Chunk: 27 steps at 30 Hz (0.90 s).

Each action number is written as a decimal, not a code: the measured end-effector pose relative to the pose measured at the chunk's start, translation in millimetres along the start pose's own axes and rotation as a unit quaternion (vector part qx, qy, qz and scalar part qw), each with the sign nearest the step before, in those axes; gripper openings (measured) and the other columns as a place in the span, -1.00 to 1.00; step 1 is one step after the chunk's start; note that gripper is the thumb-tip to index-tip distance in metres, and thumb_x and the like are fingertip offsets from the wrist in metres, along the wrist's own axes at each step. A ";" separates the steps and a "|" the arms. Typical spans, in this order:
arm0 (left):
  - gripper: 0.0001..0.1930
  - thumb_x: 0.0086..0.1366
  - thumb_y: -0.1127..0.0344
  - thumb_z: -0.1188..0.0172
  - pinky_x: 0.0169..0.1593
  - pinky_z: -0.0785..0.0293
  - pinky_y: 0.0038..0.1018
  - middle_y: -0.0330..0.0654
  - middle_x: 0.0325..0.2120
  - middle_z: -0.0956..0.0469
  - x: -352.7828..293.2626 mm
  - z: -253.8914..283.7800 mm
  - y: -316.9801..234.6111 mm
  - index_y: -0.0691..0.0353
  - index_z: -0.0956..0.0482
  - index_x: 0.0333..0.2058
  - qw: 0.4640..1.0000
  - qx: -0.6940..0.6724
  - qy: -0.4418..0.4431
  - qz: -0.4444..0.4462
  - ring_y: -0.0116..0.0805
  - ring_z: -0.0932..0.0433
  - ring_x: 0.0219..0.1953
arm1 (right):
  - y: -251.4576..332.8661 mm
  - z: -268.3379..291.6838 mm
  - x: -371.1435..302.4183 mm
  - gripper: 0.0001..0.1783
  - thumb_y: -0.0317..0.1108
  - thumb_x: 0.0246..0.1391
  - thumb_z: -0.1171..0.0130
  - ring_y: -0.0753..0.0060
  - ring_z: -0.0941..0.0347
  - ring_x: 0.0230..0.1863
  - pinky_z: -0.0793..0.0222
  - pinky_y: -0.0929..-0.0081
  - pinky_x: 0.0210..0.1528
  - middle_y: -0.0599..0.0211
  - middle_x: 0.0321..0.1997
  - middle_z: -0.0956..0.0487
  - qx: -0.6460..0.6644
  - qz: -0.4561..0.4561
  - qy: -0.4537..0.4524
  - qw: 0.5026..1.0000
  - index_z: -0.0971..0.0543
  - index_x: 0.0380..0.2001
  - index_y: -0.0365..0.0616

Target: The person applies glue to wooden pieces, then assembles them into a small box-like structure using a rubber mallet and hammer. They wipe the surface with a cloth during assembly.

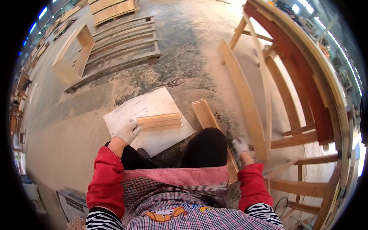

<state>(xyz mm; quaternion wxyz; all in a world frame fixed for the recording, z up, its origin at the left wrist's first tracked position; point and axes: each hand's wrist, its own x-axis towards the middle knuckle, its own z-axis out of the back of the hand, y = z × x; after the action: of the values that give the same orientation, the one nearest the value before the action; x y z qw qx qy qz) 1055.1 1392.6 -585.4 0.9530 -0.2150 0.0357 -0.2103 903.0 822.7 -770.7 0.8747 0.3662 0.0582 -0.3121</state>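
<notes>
My left hand (128, 131), in a white glove, has its fingers curled at the left end of a small stack of wooden strips (160, 122). The stack lies on a white sheet (168, 103) on the floor in front of me. My right hand (241, 147), also gloved in white, is low at my right side beside my knee. Motion smears its fingers, and I make out nothing in them. It is nearest to a long leaning board (245, 99) and a second bundle of wooden strips (205, 113), which runs partly hidden behind my right knee.
A wooden pallet (126, 42) lies ahead on the left, with an open wooden box frame (76, 57) at its edge. On the right stands a large wooden frame structure (299, 80). A grey slotted unit (73, 203) is at the lower left.
</notes>
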 end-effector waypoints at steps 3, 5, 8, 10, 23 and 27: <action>-0.67 0.25 0.07 -0.15 -0.24 -0.47 -0.16 0.01 -0.47 -0.55 -0.7 -0.1 -1.8 0.24 -0.61 -0.47 0.998 0.042 0.030 0.039 0.02 -0.56 -0.34 | 18.0 -70.1 10.7 -0.32 0.07 0.12 -0.08 -0.10 -0.24 0.32 -0.20 0.18 0.30 -0.11 0.27 -0.34 -0.113 -0.050 0.192 0.974 -0.31 0.23 -0.02; -0.67 0.25 0.07 -0.15 -0.25 -0.47 -0.16 -0.01 -0.47 -0.55 32.9 -7.4 -11.8 0.24 -0.61 -0.46 0.998 0.025 0.052 0.030 0.02 -0.56 -0.34 | -61.0 -110.5 46.1 -0.20 0.10 0.11 -0.12 -0.10 -0.06 0.43 -0.09 0.11 0.38 -0.05 0.43 -0.14 -0.117 -0.112 0.199 0.966 -0.17 0.35 0.06; -0.68 0.26 0.07 -0.15 -0.26 -0.47 -0.17 -0.03 -0.47 -0.55 27.3 -4.4 -10.4 0.22 -0.61 -0.47 0.994 0.006 0.053 0.092 0.02 -0.56 -0.35 | 7.7 -124.5 43.7 -0.01 0.15 0.06 -0.17 -0.08 0.26 0.54 0.08 -0.01 0.45 0.11 0.55 0.17 -0.253 -0.154 0.180 0.938 0.08 0.45 0.25; -0.68 0.25 0.07 -0.15 -0.26 -0.47 -0.18 -0.04 -0.47 -0.55 36.1 -5.0 -10.1 0.22 -0.61 -0.48 0.994 0.000 0.055 0.099 0.02 -0.55 -0.36 | 17.6 -128.4 59.0 0.23 0.26 -0.08 -0.27 -0.03 0.34 0.56 0.10 -0.16 0.42 0.16 0.57 0.27 -0.293 -0.194 0.195 0.916 0.28 0.47 0.33; -0.76 0.23 0.14 -0.21 -0.25 -0.50 -0.24 -0.01 -0.41 -0.56 53.8 -3.1 8.8 0.20 -0.64 -0.39 0.992 -0.017 0.070 0.108 0.04 -0.56 -0.34 | 2.5 -171.8 65.8 0.24 0.19 -0.15 -0.35 -0.16 0.00 0.44 -0.05 -0.21 0.30 -0.15 0.44 -0.02 -0.300 -0.095 0.085 0.945 0.20 0.46 0.30; -0.76 0.27 0.20 -0.20 -0.19 -0.50 -0.34 -0.03 -0.33 -0.58 33.9 -3.5 13.0 0.24 -0.61 -0.21 0.987 -0.089 0.042 0.131 -0.13 -0.58 -0.28 | 104.9 -138.4 80.9 0.29 0.18 -0.28 -0.44 -0.24 -0.20 0.31 -0.21 -0.04 0.26 -0.20 0.34 -0.18 -0.205 0.115 0.168 0.957 0.09 0.44 0.21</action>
<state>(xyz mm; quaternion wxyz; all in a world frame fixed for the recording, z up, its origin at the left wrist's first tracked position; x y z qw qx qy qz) 1090.4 1387.7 -593.3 0.9471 -0.2831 0.1222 -0.0887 1046.9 932.0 -834.4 0.9386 0.2302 0.2245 -0.1249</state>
